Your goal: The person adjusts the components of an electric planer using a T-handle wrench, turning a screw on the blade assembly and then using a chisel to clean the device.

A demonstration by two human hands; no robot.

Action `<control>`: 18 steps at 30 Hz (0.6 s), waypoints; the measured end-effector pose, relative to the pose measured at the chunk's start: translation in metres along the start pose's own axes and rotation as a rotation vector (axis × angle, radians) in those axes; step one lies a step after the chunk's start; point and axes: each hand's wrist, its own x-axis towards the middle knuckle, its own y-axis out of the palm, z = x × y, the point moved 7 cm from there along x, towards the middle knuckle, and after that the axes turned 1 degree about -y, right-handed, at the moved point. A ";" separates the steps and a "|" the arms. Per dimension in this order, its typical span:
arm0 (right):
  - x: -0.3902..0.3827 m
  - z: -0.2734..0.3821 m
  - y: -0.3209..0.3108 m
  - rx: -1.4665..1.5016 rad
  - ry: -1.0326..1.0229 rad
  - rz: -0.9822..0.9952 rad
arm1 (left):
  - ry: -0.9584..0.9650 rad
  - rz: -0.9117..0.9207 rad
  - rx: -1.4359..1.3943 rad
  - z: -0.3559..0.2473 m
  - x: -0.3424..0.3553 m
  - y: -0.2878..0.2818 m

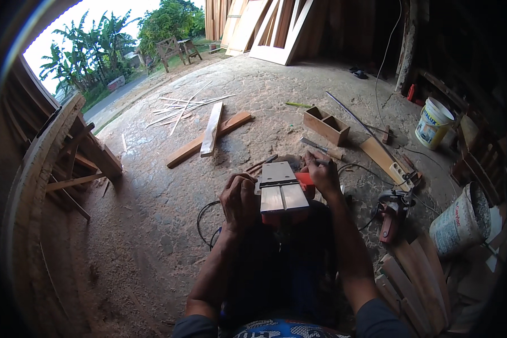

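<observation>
An electric planer (281, 198) lies upside down on my lap, its metal sole facing up and part of its red body showing at the right. My left hand (238, 197) is closed at the planer's left edge, fingers curled against it. Over on the right side, my right hand (323, 173) has its fingers pinched together beside the red body. Whatever is between those fingers is too small and dark to make out. On the floor just beyond lies a chisel (324, 148) with a wooden handle.
Ahead are two crossed boards (211, 132), thin wood strips (186, 107) and a two-compartment wooden box (325, 126). At right stand a handheld power tool (393, 214), a white bucket (434, 124) and a larger bucket (459, 222). A wooden bench (39, 163) is at left. Cables cross the floor.
</observation>
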 end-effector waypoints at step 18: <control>-0.001 -0.008 0.001 0.009 -0.052 -0.065 | 0.264 0.090 0.187 -0.014 0.006 0.006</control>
